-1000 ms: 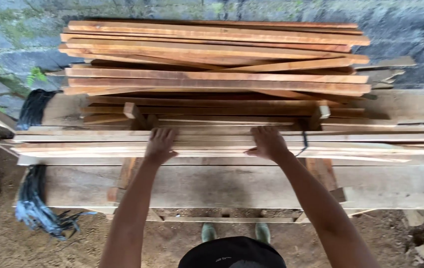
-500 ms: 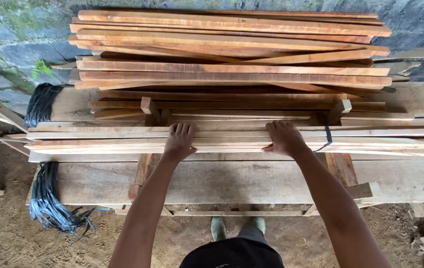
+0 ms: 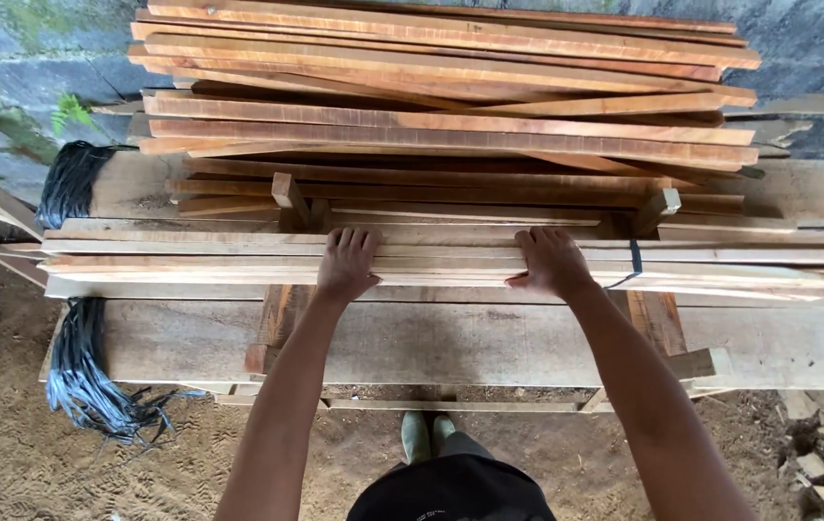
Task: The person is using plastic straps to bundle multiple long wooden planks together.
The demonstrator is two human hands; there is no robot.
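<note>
Our left hand (image 3: 347, 262) lies flat, fingers spread, on the bundle of thin pale slats (image 3: 450, 260) stretched across the plank desk (image 3: 489, 342); its grip closes on nothing. Our right hand (image 3: 549, 260) rests on the same bundle, thumb hooked over the near edge, a loose half-hold at most. The bundle sits in front of the reddish plank stack (image 3: 441, 92). We judge the slats could fan out and slide off the near edge, since only one black strap (image 3: 635, 262) shows binding them. The long overhanging ends could tip the bundle. We count two hands, one bundle, one strap, two upright wooden stops and two black strap bunches (image 3: 84, 371) at left; the slats are too tightly packed to count.
</note>
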